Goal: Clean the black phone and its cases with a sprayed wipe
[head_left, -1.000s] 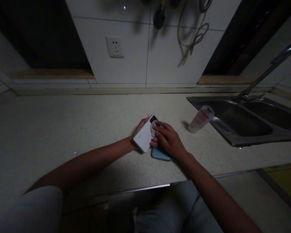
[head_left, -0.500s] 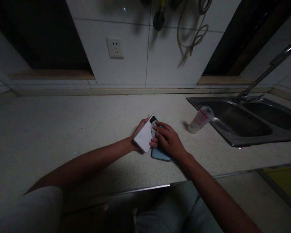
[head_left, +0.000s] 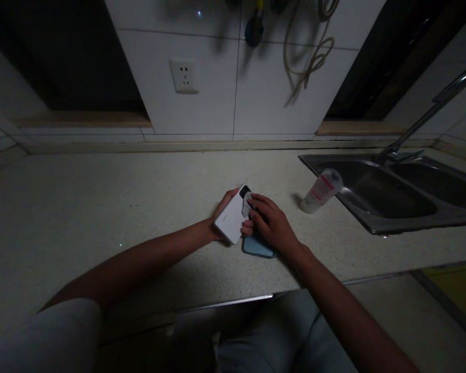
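My left hand (head_left: 224, 215) is shut around a white smartphone (head_left: 228, 220), which is tilted up with its back facing me and a black camera block at its far corner. My right hand (head_left: 271, 223) pinches a small grey cloth (head_left: 247, 203) against that camera block. Beneath my right hand, a pale blue phone (head_left: 257, 247) lies flat on the speckled cream countertop (head_left: 101, 202), partly hidden by my fingers.
A white tube with a pink label (head_left: 321, 191) lies tilted against the rim of a steel double sink (head_left: 376, 227). A chrome faucet (head_left: 431, 116) rises behind the sink. A wall socket (head_left: 184, 76) and hanging hoses (head_left: 309, 62) are on the white tiles.
The grey cloth has shifted slightly on the phone's camera block, and my right fingers have moved a little with it. The white phone and the blue phone stay nearly where they were.
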Action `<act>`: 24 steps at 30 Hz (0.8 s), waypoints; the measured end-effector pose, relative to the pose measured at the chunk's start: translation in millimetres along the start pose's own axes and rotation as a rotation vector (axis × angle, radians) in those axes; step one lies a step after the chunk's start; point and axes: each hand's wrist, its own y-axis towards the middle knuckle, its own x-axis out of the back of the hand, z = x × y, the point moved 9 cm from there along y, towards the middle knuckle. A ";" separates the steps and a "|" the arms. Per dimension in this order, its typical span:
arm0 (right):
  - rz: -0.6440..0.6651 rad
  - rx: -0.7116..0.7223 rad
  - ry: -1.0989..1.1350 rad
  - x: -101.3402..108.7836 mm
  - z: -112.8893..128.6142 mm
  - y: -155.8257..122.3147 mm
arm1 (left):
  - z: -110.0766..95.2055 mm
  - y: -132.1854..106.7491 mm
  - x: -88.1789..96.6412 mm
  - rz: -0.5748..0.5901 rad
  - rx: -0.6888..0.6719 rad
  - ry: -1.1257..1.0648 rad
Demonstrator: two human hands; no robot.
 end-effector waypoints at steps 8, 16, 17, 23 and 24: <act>0.009 -0.016 0.005 -0.3 -1.0 0.5 | -0.4 0.6 -0.1 0.014 -0.005 0.021; 0.011 -0.012 0.010 0.3 -0.9 -0.2 | 0.6 1.2 2.1 0.008 0.008 0.018; 0.011 -0.011 0.011 0.4 -0.9 -0.1 | 0.8 1.3 2.2 0.008 0.010 0.017; 0.025 -0.016 0.009 0.1 0.0 0.5 | 0.3 1.9 0.6 0.023 0.004 0.015; 0.026 -0.021 0.008 0.0 -0.2 0.5 | 0.3 1.8 0.3 0.022 0.004 0.012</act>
